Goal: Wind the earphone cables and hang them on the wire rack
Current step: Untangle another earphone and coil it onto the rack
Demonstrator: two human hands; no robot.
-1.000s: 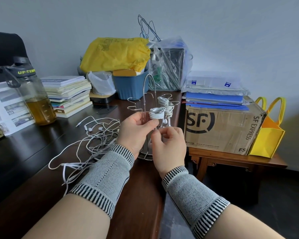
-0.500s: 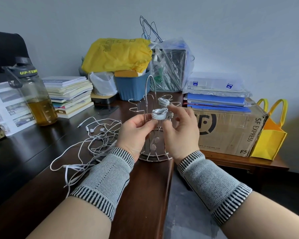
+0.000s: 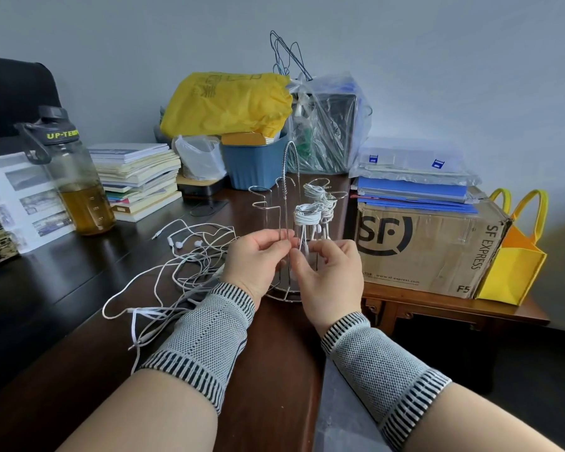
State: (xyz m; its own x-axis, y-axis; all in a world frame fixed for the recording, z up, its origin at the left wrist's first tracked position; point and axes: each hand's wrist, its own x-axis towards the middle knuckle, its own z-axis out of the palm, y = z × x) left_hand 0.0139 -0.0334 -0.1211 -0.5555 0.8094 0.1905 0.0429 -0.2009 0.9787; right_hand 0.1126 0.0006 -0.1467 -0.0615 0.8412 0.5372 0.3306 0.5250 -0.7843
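The wire rack (image 3: 268, 207) stands on the dark wooden desk near its right edge. Three wound white earphone coils hang on its right hooks; the nearest coil (image 3: 307, 215) has its ends dangling. My left hand (image 3: 258, 261) and my right hand (image 3: 331, 275) are together just below that coil, in front of the rack. Their fingertips pinch the dangling earphone ends. A tangle of loose white earphone cables (image 3: 190, 265) lies on the desk left of my left hand.
A water bottle (image 3: 75, 187) and a stack of books (image 3: 137, 177) stand at the left. Behind the rack are a blue bin (image 3: 252, 164) and bags. A cardboard box (image 3: 431, 243) sits on a low side table to the right, with a yellow bag (image 3: 516, 259) beside it.
The coil that my left hand held up at the hook now hangs on the rack. Both hands have dropped below it to its dangling ends.
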